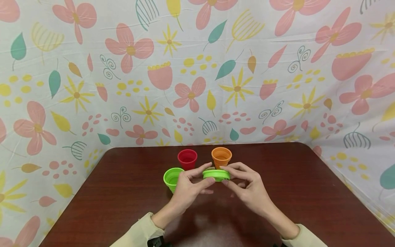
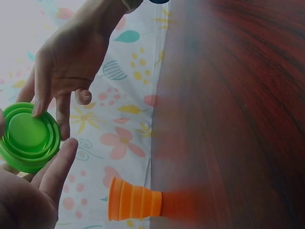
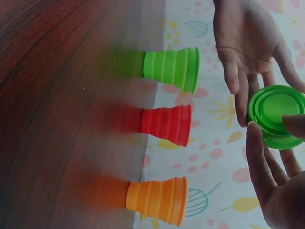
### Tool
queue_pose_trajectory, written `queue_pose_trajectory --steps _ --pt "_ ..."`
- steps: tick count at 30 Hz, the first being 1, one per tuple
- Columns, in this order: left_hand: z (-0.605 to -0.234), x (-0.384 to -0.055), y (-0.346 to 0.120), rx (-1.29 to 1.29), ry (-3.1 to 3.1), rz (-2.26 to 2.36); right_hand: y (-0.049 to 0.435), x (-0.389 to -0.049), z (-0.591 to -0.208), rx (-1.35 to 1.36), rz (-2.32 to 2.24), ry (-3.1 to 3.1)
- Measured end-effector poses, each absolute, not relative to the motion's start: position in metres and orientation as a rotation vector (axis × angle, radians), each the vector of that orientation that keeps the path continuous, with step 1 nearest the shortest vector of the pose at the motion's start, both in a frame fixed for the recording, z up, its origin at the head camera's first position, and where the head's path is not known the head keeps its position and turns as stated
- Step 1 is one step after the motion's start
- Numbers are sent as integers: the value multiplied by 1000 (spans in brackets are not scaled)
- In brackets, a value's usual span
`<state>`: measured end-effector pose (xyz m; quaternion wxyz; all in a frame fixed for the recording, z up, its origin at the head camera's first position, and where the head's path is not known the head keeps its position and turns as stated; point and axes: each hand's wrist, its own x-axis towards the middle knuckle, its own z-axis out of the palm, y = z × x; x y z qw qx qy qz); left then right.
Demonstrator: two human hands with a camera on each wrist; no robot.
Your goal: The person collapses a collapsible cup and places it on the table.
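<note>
A collapsed green folding cup (image 1: pixel 216 175), flattened into a disc of stacked rings, is held above the table between both hands. My left hand (image 1: pixel 189 188) pinches its left edge with thumb and fingers. On the other side, my right hand (image 1: pixel 251 183) pinches the right edge. The flat round base and rings of this cup (image 2: pixel 29 136) face the left wrist camera. Beyond the hands, three expanded cups stand upright: a green cup (image 1: pixel 171 176) partly behind the left hand, a red cup (image 1: pixel 187 157) and an orange cup (image 1: pixel 221 155) whose lower part is hidden.
The dark brown wooden table (image 1: pixel 123 192) has a glossy surface that reflects the cups. A floral cloth (image 1: pixel 191 68) hangs behind the table and along its sides. A dark band (image 1: pixel 155 241) sits at the left sleeve.
</note>
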<state>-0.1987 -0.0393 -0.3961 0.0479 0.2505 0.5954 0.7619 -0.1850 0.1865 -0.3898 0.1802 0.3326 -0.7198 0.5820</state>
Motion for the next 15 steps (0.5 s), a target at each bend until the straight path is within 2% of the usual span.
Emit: queue_pose_trajectory --steps 15 --pt "-395 -199 -39 792 1823 2300 186 -184 -388 971 1607 -1999"
